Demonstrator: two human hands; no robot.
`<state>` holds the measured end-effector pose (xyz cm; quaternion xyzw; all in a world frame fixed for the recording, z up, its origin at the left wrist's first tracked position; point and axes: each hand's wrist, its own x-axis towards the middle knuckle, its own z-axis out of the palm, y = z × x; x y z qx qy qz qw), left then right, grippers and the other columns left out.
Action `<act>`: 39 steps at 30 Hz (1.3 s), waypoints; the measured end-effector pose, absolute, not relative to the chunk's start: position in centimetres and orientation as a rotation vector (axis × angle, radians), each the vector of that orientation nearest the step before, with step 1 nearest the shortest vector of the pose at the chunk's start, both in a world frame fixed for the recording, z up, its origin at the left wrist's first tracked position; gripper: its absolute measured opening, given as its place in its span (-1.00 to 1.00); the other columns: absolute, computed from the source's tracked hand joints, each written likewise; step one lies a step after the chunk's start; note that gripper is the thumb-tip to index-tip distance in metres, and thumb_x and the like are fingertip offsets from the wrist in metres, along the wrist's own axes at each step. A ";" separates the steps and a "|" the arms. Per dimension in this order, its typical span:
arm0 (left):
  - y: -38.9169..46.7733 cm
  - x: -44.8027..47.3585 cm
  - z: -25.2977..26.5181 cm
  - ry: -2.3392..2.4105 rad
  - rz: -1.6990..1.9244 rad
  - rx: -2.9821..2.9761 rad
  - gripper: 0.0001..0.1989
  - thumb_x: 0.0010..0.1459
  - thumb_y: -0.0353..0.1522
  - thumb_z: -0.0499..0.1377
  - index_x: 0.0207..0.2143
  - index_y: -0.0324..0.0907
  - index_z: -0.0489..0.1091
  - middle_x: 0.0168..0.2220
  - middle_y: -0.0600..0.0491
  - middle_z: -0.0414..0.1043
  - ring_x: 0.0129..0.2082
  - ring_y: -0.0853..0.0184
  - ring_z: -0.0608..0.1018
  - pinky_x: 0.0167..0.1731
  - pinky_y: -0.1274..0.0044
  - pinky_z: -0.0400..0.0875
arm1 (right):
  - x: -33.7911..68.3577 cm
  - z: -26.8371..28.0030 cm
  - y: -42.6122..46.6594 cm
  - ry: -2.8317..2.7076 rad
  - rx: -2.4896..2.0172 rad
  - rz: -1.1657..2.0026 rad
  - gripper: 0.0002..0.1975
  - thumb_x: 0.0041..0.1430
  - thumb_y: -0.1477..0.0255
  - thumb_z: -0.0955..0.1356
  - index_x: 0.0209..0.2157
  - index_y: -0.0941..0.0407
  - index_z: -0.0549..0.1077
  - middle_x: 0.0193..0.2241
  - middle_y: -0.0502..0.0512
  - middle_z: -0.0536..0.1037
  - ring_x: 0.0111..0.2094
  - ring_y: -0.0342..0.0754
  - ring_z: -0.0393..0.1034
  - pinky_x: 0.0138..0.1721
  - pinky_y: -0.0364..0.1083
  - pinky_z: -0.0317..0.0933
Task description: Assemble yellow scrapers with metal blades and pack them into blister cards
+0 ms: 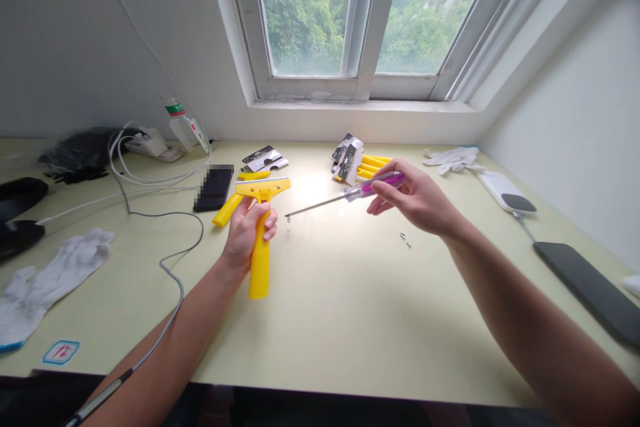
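My left hand [244, 232] is closed around the yellow handle of a scraper [259, 270], held upright with its wide head and metal blade at the top. Between the fingers of my right hand [413, 195] is a screwdriver [323, 204] with a clear purple handle. Its shaft points left, and the tip is to the right of the scraper, apart from it. A tiny screw [289, 219] appears at the tip; whether it clings there I cannot tell. Several small screws [403, 236] lie on the table below my right hand. Another yellow scraper [227, 209] lies partly hidden behind my left hand.
Several yellow scrapers with black-and-white card sleeves [349, 159] lie near the window. A loose sleeve [265, 158], a black phone [215, 188], a plastic bottle [187, 130] and cables are at left. White gloves [60, 270] lie on both sides. A power bank [590, 287] is at right.
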<state>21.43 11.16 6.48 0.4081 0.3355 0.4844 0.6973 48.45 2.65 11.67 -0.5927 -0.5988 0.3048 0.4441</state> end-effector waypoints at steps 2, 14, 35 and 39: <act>11.0 21.4 6.7 0.764 1.072 0.910 -0.67 -0.06 -0.43 0.27 -0.25 -0.10 0.21 -0.49 0.26 0.16 -0.68 0.63 0.24 -0.75 0.76 0.10 | 48.9 11.4 3.0 -1.380 -1.400 0.790 -0.61 0.16 0.08 0.40 -0.27 0.11 0.31 -0.42 0.12 0.59 -0.45 0.02 0.56 -0.41 0.04 0.52; 12.4 21.5 4.6 0.750 1.088 0.922 -0.66 -0.07 -0.42 0.28 -0.26 -0.13 0.22 -0.45 0.24 0.19 -0.65 0.60 0.29 -0.73 0.73 0.16 | 51.2 9.1 4.8 -1.200 -1.470 0.764 -0.56 0.08 0.06 0.45 -0.33 0.15 0.34 -0.44 0.18 0.59 -0.50 0.06 0.56 -0.47 0.04 0.53; 13.1 22.5 1.6 0.709 1.077 0.960 -0.75 -0.01 -0.42 0.25 -0.26 -0.19 0.28 -0.47 0.27 0.25 -0.67 0.63 0.29 -0.16 0.40 0.51 | 51.0 9.2 4.9 -1.263 -1.420 0.735 -0.55 0.05 0.05 0.46 -0.35 0.15 0.36 -0.51 0.10 0.58 -0.53 0.06 0.56 -0.50 0.02 0.53; 13.1 22.6 1.5 0.719 1.098 0.961 -0.74 -0.03 -0.42 0.25 -0.27 -0.19 0.27 -0.48 0.27 0.25 -0.67 0.61 0.31 -0.12 0.35 0.51 | 51.4 9.1 5.0 -1.254 -1.404 0.705 -0.59 0.03 0.08 0.48 -0.37 0.12 0.37 -0.51 0.09 0.59 -0.55 0.05 0.55 -0.53 0.01 0.52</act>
